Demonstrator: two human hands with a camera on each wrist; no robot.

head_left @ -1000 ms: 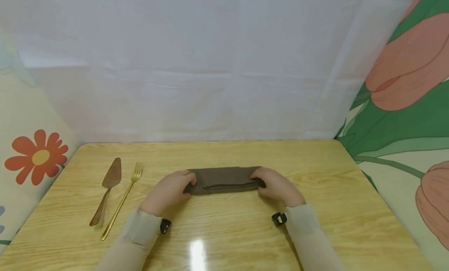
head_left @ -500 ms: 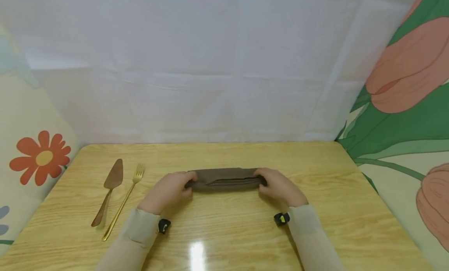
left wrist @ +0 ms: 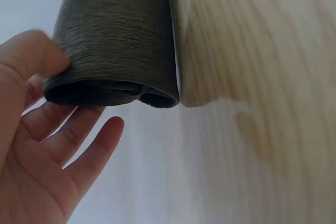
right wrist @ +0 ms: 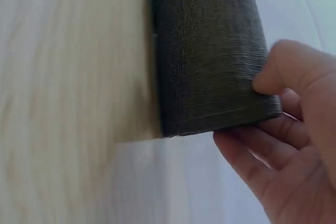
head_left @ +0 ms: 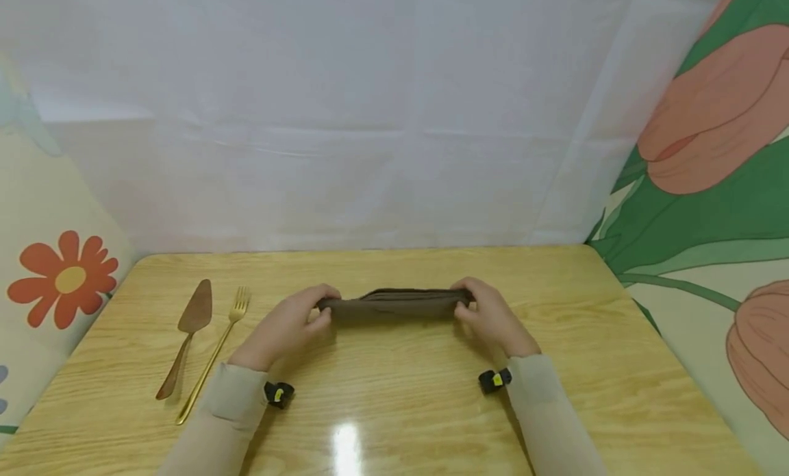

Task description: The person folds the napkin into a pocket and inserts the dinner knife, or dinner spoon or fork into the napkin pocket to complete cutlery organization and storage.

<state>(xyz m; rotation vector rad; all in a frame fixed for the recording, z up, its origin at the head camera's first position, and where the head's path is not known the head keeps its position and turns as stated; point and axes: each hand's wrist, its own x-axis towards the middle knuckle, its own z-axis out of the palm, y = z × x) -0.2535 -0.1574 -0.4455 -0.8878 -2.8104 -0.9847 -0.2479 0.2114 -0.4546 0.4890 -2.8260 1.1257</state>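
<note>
A dark brown folded cloth stretches crosswise between both hands over the wooden table. Its upper edge shows several stacked layers in the head view. My left hand pinches the left end, thumb on the near face and fingers behind. At the other end my right hand pinches it the same way. In the left wrist view the cloth's end shows open loops of the fold, with the thumb against its side. The right wrist view has the thumb pressing the cloth and the fingers behind it.
To the left lie a copper-coloured cake server and a gold fork, side by side. A white sheet hangs behind the table's far edge. Flower-patterned panels stand at both sides.
Both hands have tipped the cloth up from lying nearly flat, so its near face now faces me and the layered edge sits on top. The cake server and fork stay put.
</note>
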